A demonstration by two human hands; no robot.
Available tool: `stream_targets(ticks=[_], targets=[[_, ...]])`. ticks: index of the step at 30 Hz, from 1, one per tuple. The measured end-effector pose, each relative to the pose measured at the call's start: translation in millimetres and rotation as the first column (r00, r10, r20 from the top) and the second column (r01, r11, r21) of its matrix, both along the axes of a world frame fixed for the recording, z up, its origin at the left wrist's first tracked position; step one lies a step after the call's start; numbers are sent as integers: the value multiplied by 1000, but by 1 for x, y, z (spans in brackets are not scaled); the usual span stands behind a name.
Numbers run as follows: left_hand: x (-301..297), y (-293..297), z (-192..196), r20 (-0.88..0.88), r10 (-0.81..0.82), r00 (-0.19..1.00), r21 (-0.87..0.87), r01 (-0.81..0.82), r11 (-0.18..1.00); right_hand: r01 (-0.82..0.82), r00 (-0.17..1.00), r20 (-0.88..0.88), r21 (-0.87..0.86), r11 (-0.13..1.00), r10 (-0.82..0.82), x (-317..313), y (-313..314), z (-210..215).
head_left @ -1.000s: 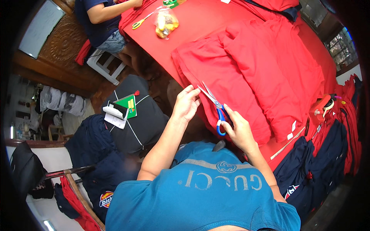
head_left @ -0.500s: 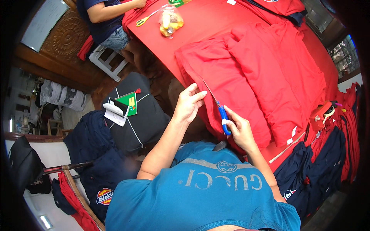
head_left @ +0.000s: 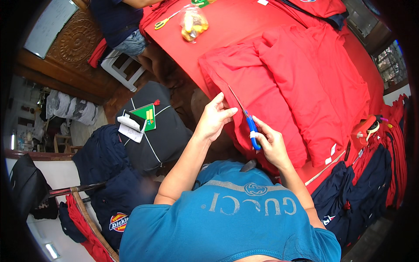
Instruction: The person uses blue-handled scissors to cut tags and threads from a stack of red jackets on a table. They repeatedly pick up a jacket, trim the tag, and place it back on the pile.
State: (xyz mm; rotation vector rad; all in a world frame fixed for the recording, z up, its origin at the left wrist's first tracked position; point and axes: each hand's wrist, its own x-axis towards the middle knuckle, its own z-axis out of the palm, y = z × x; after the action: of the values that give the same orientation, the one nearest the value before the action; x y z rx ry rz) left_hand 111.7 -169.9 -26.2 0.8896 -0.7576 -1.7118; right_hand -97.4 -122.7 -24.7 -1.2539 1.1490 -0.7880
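Observation:
My right hand [head_left: 271, 146] is closed around the blue handles of a pair of scissors [head_left: 252, 131]. Their narrow blades point up and away to the left, over the red garment [head_left: 288, 91] spread on the table. At the near left edge of that cloth is my left hand [head_left: 214, 117], its fingers curled and its thumb reaching toward the blades. The cloth's edge appears to be held in these fingers, though the grip is partly hidden. The scissor tips lie just beyond my left fingertips.
On the red-topped table [head_left: 174, 43] are yellow-handled scissors [head_left: 161, 24] and a clear bag of yellow items [head_left: 193, 26]. A person [head_left: 117, 22] stands at the far left beside a white stool [head_left: 123, 72]. A tied black bundle [head_left: 159, 135] is left of me; dark garments [head_left: 371, 183] hang right.
The scissors and my right hand have shifted slightly up and left. My left thumb has moved a little right, and the other person's arm has moved up.

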Motion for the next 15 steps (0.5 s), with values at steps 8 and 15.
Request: stream_targets(ticks=[8, 15], targets=[[5, 1, -5, 61, 0, 998, 14, 0, 1000, -16, 1000, -5, -198, 980, 15, 6, -11, -20], [2, 3, -10, 18, 10, 1000, 45, -11, 999, -37, 913, 404, 216, 976, -55, -1, -16, 8]])
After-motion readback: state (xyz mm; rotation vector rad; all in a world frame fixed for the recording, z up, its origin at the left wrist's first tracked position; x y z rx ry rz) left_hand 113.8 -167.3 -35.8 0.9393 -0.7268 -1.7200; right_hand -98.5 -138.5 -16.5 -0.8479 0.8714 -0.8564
